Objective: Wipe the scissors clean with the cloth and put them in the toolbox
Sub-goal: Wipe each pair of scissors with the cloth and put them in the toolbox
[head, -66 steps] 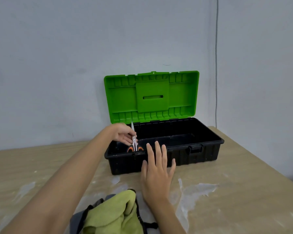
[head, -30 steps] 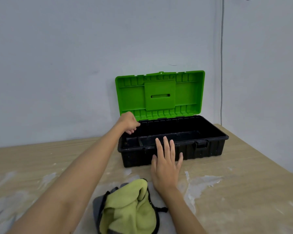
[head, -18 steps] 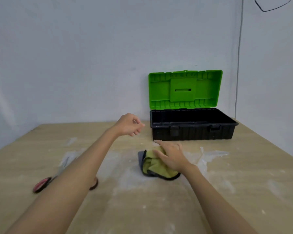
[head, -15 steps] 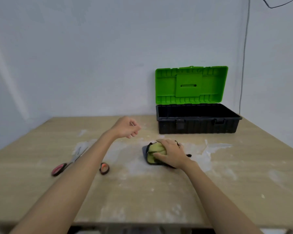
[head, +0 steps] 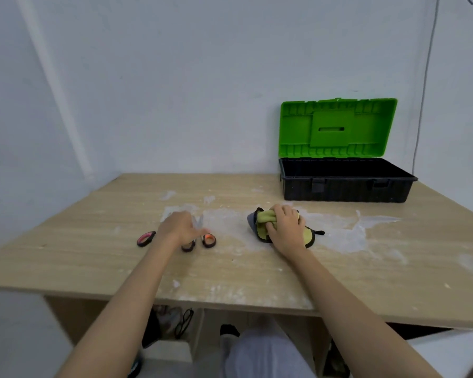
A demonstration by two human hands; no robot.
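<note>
The person's left hand lies over scissors on the wooden table, left of the middle of the surface. Motion blur hides the fingers, so whether they grip the scissors or only rest on them cannot be told. 3 dark handle loops with orange-red inside show around the hand: 2 just beside each other at its near side, and a third loop further left, apart from the hand. A bit of blade shows past the hand toward the far edge. How many pairs lie there cannot be told.

The right hand is curled round a yellow-green cloth with dark trim, bunching it against the table near the middle of the surface.

The toolbox stands at the far right corner, against the wall, with its green lid raised upright and its black tray open. From here nothing of its contents can be made out.

White smears cover the surface around the cloth and toward the right
</note>
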